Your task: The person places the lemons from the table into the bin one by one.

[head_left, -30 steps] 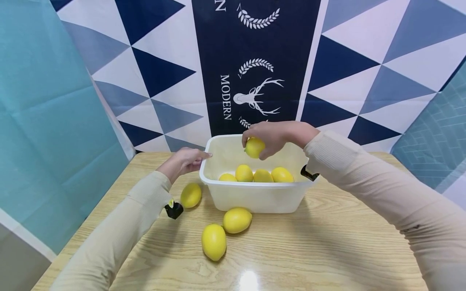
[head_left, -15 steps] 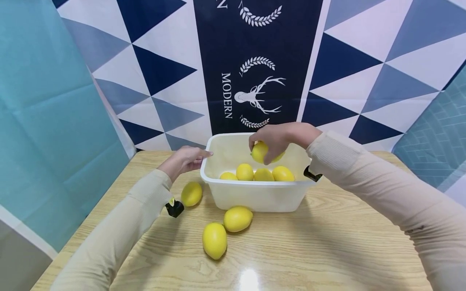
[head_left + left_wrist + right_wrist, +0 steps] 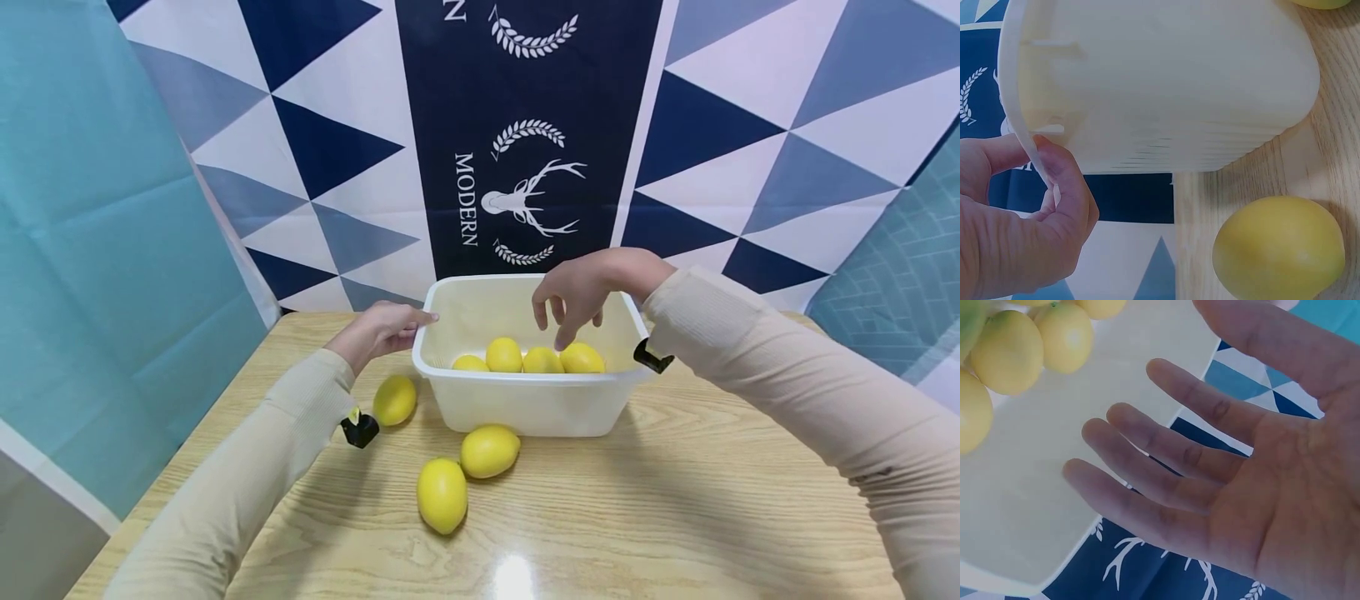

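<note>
A white plastic bin (image 3: 525,410) stands on the table with several yellow lemons (image 3: 503,355) inside. My left hand (image 3: 382,327) pinches its left rim between thumb and fingers, as the left wrist view shows close up. Over the bin's right half hovers my right hand (image 3: 583,287), empty, with fingers spread and loosely bent. In the right wrist view the open palm (image 3: 1279,487) faces the camera, apart from the lemons (image 3: 1007,353). Part of the bin's right interior is hidden behind that hand in the head view.
On the wooden table (image 3: 675,500), one lemon (image 3: 395,400) lies left of the bin. A second lemon (image 3: 490,452) lies against or close to its front, and a third lemon (image 3: 442,496) sits nearer to me. A patterned cloth (image 3: 337,158) hangs behind.
My right hand moved slightly right and let go of the lemon it held over the bin; its fingers spread. The left hand kept its grip on the rim.
</note>
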Tool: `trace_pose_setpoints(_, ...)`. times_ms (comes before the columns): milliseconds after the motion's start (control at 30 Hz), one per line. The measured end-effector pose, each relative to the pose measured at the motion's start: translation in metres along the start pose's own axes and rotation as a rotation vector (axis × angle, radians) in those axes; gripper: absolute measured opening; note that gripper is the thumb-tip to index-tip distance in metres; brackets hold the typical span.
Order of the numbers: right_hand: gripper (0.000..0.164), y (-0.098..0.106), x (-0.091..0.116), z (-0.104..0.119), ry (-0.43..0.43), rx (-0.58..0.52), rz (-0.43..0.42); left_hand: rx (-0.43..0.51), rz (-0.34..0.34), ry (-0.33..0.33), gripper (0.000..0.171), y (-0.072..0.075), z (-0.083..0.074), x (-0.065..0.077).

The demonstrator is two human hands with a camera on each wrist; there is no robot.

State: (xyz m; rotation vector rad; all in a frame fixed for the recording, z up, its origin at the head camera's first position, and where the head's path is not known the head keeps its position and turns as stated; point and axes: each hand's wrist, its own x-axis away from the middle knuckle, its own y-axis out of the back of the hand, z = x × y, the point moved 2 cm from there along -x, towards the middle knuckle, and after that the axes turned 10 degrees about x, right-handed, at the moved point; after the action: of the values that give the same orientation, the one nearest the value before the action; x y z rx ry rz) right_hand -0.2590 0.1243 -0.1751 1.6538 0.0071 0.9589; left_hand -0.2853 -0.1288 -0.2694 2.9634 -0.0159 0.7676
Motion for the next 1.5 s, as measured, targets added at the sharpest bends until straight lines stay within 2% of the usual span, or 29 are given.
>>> trace_pose_setpoints(167, 0.041, 0.002, 0.006, 0.001, 0.029, 0.025, -0.037, -0.014, 0.000, -0.003, 0.049, 0.001, -0.001, 0.002)
trace_pose_setpoints(333, 0.039, -0.003, 0.014, 0.005, 0.104, 0.053, -0.133, -0.014, 0.002, 0.001, 0.047, 0.000, -0.001, 0.002)
trace_pose_setpoints(600, 0.032, -0.023, 0.027, 0.018, 0.242, 0.083, -0.368, -0.010, 0.008, -0.004, 0.046, 0.000, -0.002, 0.002)
trace_pose_setpoints(733, 0.030, -0.033, 0.030, 0.024, 0.286, 0.081, -0.463, -0.009, 0.007, -0.003, 0.047, 0.000, -0.001, 0.002)
trace_pose_setpoints(1033, 0.034, -0.058, 0.033, 0.046, 0.303, 0.055, -0.649, -0.019, -0.003, 0.001, 0.048, 0.000, -0.001, 0.003)
trace_pose_setpoints(1267, 0.036, -0.071, 0.035, 0.063, 0.294, 0.089, -0.802, -0.026, -0.002, -0.002, 0.047, 0.000, 0.000, 0.003)
trace_pose_setpoints(1500, 0.036, -0.080, 0.038, 0.078, 0.324, 0.103, -0.853, -0.033, -0.004, -0.004, 0.046, 0.000, 0.000, 0.003)
